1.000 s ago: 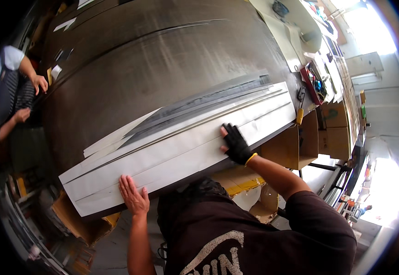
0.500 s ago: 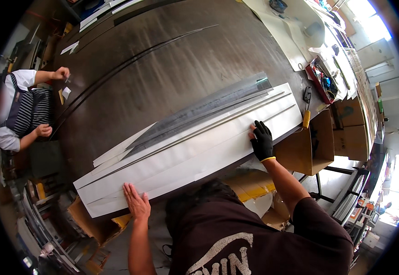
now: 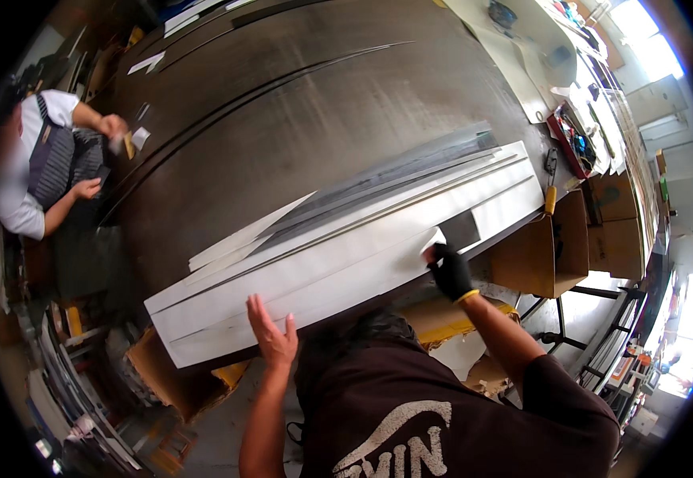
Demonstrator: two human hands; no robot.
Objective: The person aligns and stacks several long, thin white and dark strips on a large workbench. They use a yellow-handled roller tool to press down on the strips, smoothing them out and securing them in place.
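Peeling a white sheet corner at the near table edge

Starting nearest: the person's dark-shirted torso fills the bottom of the view, both forearms rising from it. Left hand [image 3: 270,334], bare, lies flat on the near end of the long white sheet [image 3: 314,275], fingers straight and slightly spread, palm down, gripping nothing. Right hand [image 3: 448,269] wears a black glove with a yellow cuff; its fingertips pinch a lifted corner of the white sheet, folded up off the surface just beside a dark grey patch [image 3: 462,229] showing underneath.

The white sheet runs diagonally along the near edge of the big dark worktable [image 3: 298,127], from lower left to upper right. Narrow grey and white pointed strips [image 3: 378,187] lie on and just beyond it, tapering toward the left.

Cardboard boxes [image 3: 549,247] sit below the table edge to the right, and a yellow-handled tool [image 3: 549,195] rests near the table's right corner. A red tray [image 3: 569,143] of small items lies further right.

Far left, another person [image 3: 43,167] in a white shirt and dark apron stands at the table's far side, hands near small white scraps; their finger state is too small to tell.
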